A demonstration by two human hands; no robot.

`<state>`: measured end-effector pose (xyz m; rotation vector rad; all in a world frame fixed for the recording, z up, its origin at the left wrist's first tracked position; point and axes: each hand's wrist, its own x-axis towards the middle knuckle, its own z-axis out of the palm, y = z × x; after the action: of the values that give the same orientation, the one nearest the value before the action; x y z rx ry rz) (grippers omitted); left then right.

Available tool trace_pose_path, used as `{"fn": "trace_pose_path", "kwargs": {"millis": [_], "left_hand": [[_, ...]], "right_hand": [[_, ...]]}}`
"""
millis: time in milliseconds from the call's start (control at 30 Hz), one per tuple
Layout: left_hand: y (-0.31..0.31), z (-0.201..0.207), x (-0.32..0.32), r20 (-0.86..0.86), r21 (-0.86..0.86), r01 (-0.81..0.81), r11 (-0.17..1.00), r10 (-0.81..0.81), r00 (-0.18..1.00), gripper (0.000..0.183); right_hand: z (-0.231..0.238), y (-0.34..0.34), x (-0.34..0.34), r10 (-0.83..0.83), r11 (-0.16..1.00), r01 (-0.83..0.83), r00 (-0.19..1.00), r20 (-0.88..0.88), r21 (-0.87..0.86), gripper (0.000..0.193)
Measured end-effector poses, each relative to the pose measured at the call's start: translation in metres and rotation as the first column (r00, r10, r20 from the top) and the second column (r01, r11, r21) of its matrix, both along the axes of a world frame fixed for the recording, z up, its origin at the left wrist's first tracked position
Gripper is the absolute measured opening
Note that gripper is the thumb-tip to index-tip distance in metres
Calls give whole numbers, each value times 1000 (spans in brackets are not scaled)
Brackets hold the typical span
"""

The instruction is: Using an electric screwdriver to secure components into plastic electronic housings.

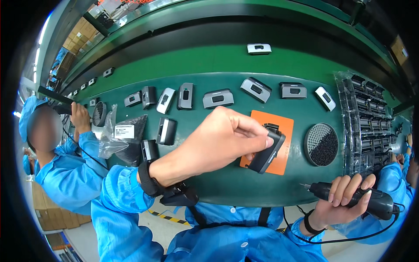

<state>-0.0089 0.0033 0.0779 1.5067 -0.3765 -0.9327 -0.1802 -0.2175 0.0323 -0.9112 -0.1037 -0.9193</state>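
Note:
My left hand (220,135) reaches across the green worktop with thumb and fingers pinched on a small dark housing (265,158). The housing is tilted and held over an orange mat (279,168), which it partly covers. My fingers hide some of its upper end. At the lower right, my right hand (342,203) is wrapped round a black electric screwdriver (380,205), whose thin bit points left, apart from the housing. A cord trails from the tool's back end. Beyond the mat, a round dish (309,146) holds many tiny black screws.
Several grey-and-black housings, one a silver-sided unit (217,98), stand along the worktop's far side. A white-topped unit (259,49) sits on the green conveyor belt (196,63). Clear trays of black parts (371,124) are stacked right; a bag of black pieces (131,146) lies left. Co-workers sit on both sides.

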Motion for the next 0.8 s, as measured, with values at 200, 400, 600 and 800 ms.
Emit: {"fn": "trace_pose_path", "kwargs": {"millis": [200,400,600,800], "left_hand": [[8,7,24,158,2,-197,980,194,968,26],[13,33,62,260,-164,-303,939,338,905,14],[-16,42,-13,-29,-372,-300,878,312,950,17],[-26,34,-46,-125,-368,-305,879,278,952,25]], "right_hand": [[-1,6,-2,4,999,-1,998,-55,53,20],[1,21,-3,65,996,-57,989,-134,64,15],[6,38,41,-82,947,6,971,-224,-320,44],[15,50,59,-188,819,86,974,-124,-568,43]]}}
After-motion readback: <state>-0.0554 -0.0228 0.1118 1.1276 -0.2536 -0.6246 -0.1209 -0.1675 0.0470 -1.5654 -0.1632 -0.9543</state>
